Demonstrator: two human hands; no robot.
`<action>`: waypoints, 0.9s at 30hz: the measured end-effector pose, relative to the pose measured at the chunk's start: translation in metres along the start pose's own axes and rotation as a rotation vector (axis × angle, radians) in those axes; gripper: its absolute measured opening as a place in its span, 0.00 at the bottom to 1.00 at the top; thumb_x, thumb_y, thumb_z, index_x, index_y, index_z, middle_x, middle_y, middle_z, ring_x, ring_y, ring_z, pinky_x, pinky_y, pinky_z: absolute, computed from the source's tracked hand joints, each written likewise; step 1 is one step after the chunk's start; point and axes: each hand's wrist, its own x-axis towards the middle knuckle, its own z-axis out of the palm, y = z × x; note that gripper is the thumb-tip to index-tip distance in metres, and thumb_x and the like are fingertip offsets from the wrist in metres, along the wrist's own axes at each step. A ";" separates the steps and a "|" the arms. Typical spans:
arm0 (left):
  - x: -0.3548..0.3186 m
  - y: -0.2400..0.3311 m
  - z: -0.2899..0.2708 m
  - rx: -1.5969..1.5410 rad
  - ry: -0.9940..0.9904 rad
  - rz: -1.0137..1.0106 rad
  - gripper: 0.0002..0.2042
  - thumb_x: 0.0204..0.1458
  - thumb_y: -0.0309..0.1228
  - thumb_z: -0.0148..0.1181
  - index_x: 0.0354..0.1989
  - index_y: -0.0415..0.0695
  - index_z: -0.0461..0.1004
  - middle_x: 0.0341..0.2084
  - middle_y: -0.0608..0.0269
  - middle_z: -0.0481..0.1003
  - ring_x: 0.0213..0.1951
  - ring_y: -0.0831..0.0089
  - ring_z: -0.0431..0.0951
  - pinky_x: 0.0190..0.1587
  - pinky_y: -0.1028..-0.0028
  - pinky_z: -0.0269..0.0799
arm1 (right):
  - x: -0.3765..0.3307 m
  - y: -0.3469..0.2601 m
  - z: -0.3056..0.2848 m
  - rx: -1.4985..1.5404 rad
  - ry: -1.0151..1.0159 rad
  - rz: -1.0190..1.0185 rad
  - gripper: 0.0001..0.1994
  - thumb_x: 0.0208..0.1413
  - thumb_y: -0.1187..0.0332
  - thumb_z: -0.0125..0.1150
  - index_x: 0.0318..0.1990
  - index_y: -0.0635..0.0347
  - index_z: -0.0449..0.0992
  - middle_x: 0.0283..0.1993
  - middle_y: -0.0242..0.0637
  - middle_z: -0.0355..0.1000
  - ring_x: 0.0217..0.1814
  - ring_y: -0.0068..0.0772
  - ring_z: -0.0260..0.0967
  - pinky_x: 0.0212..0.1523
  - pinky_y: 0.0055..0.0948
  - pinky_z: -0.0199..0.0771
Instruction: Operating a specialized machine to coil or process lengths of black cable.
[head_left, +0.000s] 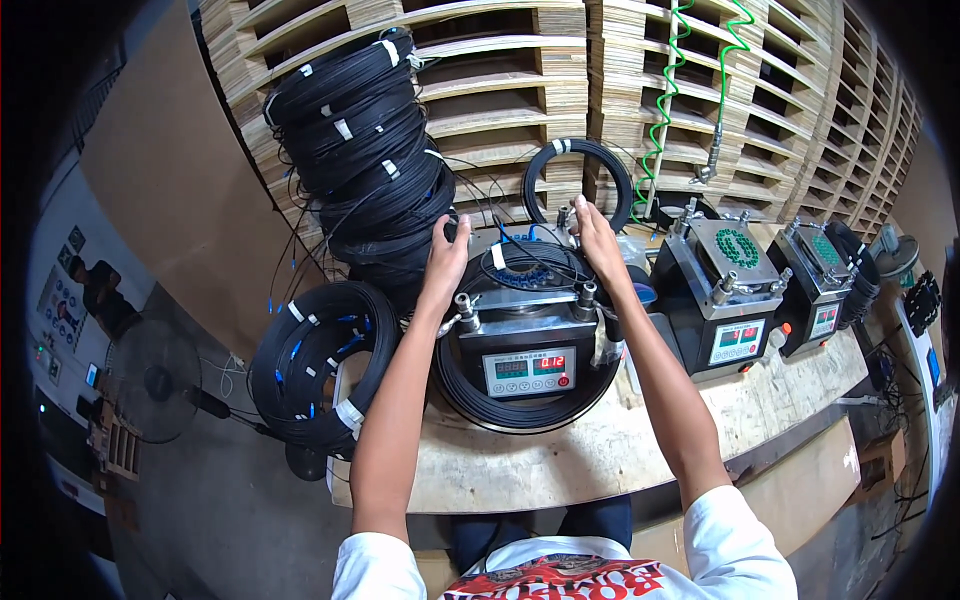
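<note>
A black polishing machine (527, 340) with a lit display stands in front of me. A coil of black cable (545, 255) lies on its top, with blue connectors (515, 236) at the plate's far side. A larger black cable coil (520, 412) rings its base. My left hand (447, 262) is at the far left corner, finger and thumb closed about a dark corner post (453, 219). My right hand (598, 245) is at the far right corner, fingers stretched out beside a metal corner post (564, 217). The cable and plate partly hide what its fingertips touch.
A tall stack of black cable coils (365, 160) stands behind left. Another coil (300, 370) hangs at the table's left edge. Two similar machines (735, 290) stand right. Stacked wooden pallets (490, 80) and green spiral hoses (660, 110) are behind; a fan (155, 380) stands left.
</note>
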 end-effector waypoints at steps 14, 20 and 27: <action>0.007 -0.010 0.000 -0.071 -0.036 0.047 0.40 0.61 0.60 0.49 0.70 0.38 0.57 0.63 0.35 0.65 0.67 0.48 0.63 0.68 0.61 0.56 | -0.011 -0.026 -0.002 -0.110 0.035 0.093 0.37 0.65 0.35 0.43 0.64 0.60 0.68 0.58 0.59 0.73 0.64 0.56 0.68 0.64 0.43 0.64; 0.009 -0.015 -0.004 -0.016 -0.022 0.019 0.39 0.62 0.60 0.47 0.69 0.37 0.59 0.63 0.35 0.65 0.67 0.48 0.64 0.68 0.61 0.56 | -0.015 -0.035 -0.002 0.011 -0.044 0.048 0.34 0.67 0.39 0.44 0.65 0.61 0.67 0.58 0.59 0.73 0.64 0.53 0.69 0.63 0.40 0.65; -0.003 0.005 0.001 -0.038 -0.058 -0.025 0.42 0.61 0.61 0.50 0.72 0.36 0.53 0.63 0.33 0.65 0.63 0.50 0.69 0.66 0.64 0.58 | -0.003 -0.006 -0.002 0.051 0.082 -0.042 0.34 0.69 0.41 0.43 0.65 0.63 0.67 0.51 0.45 0.75 0.50 0.33 0.71 0.56 0.33 0.68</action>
